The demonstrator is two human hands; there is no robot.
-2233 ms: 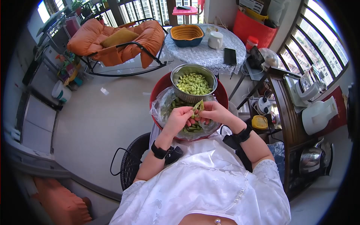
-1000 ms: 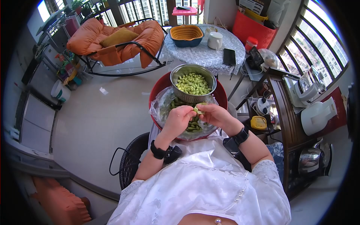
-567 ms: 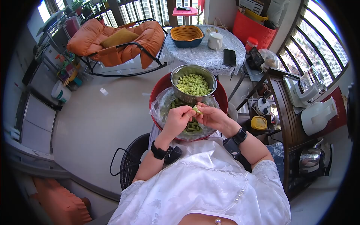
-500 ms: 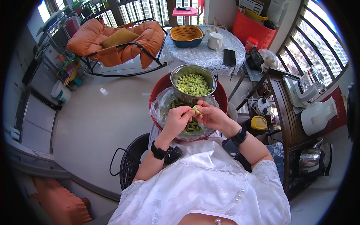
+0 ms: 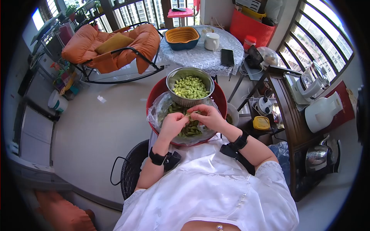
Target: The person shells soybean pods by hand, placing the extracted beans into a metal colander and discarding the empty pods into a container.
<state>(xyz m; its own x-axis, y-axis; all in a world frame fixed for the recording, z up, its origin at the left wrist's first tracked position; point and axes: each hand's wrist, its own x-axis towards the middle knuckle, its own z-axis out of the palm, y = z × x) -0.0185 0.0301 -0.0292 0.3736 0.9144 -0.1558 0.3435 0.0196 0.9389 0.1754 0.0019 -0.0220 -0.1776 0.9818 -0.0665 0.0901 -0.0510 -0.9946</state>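
My left hand [image 5: 174, 124] and my right hand [image 5: 210, 117] meet over the red basin [image 5: 221, 101], fingertips closed together on a small green bean pod [image 5: 189, 114]. The fingers hide most of the pod. Below them, more green pods [image 5: 190, 131] lie in a clear plastic bag [image 5: 155, 109] lining the basin. A perforated metal colander [image 5: 184, 101] rests at the basin's far side, just beyond my fingers. Light green shelled beans [image 5: 190, 87] fill part of it. Both my wrists wear black bands.
Behind the basin stands a lace-covered table [image 5: 173, 54] bearing an orange-and-blue basket [image 5: 182, 38], a white mug [image 5: 211, 41] and a black phone [image 5: 227, 57]. A dark wooden shelf [image 5: 283, 96] with appliances is close on my right. An orange rocking chair [image 5: 111, 50] stands at back left.
My hands have lowered slightly toward the pods in the basin, still pinched together. The pale green piece that showed between my fingertips is now less visible. The whole view has shifted slightly.
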